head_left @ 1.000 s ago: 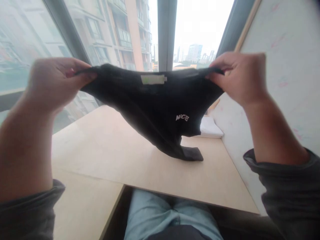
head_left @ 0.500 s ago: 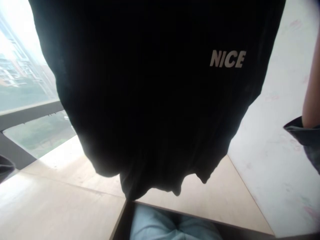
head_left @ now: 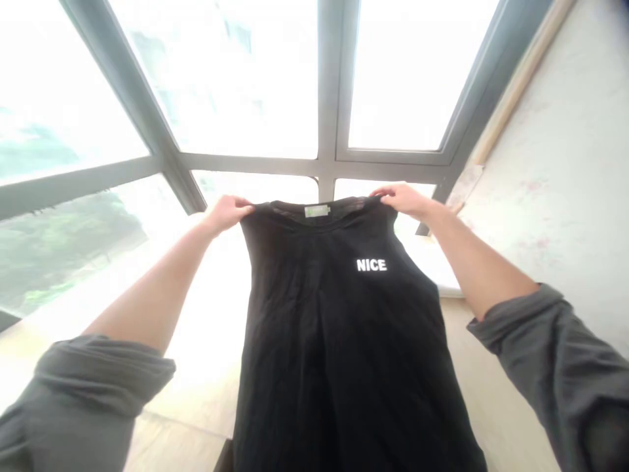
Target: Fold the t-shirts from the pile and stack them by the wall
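A black sleeveless shirt (head_left: 324, 341) hangs spread out in front of me, its neckline upward. White letters reading NICE (head_left: 371, 265) are printed on its chest, and a pale label (head_left: 317, 210) shows inside the collar. My left hand (head_left: 228, 213) pinches one shoulder of the shirt between thumb and fingers. The opposite shoulder is gripped by my right hand (head_left: 400, 198) in the same way. Both arms reach forward, with dark grey sleeves rolled to the elbows. The shirt's lower hem runs out of view at the bottom.
Behind the shirt stand large windows with grey frames (head_left: 327, 78). A pale wall (head_left: 565, 183) with faint floral marks rises at the right. Beneath is a light beige surface (head_left: 187, 400), brightly lit on the left.
The shirt was close to the camera, filling the upper view; now it hangs lower and farther off, with its collar visible. Both hands, previously out of sight, have come into view at its shoulders.
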